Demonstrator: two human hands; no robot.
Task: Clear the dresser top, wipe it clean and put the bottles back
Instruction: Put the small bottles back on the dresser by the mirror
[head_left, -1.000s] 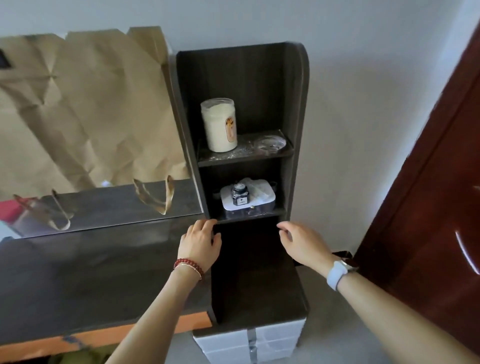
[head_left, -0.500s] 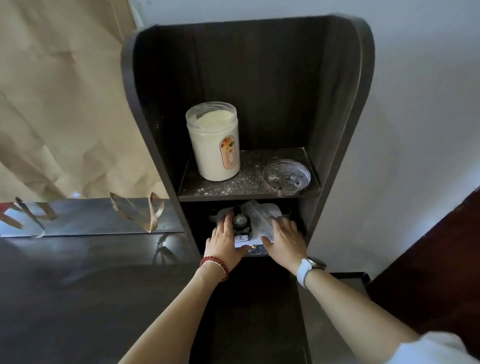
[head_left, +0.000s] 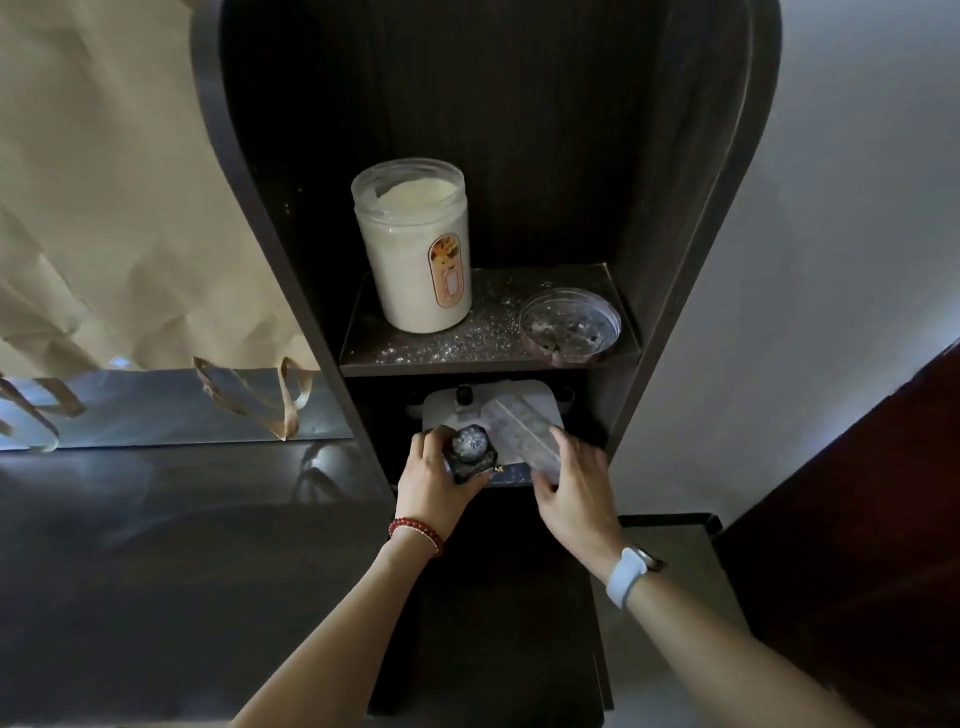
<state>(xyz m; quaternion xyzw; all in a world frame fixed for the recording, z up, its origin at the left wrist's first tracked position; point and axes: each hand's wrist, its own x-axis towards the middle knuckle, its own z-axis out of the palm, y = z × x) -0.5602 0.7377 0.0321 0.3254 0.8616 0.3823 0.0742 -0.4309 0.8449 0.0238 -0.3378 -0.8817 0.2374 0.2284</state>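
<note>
A dark dresser tower (head_left: 670, 218) has two shelves. On the lower shelf lies a white flat box (head_left: 524, 402). My left hand (head_left: 434, 480) grips a small dark bottle with a silvery cap (head_left: 470, 449) at the box's front left corner. My right hand (head_left: 569, 486) holds a clear plastic wrapper (head_left: 519, 428) lying across the box's right side. On the dusty upper shelf (head_left: 467, 343) stand a tall cream-filled jar (head_left: 415, 244) and a shallow glass dish (head_left: 569, 325).
The dark dresser top (head_left: 156, 561) stretches to the left, under a mirror covered with brown paper (head_left: 114, 208). A dark red door (head_left: 862, 509) stands close on the right. White wall lies behind the tower.
Both hands went from the dresser top's edge into the lower shelf. The left closed on the small bottle, the right on the wrapper. The camera moved closer.
</note>
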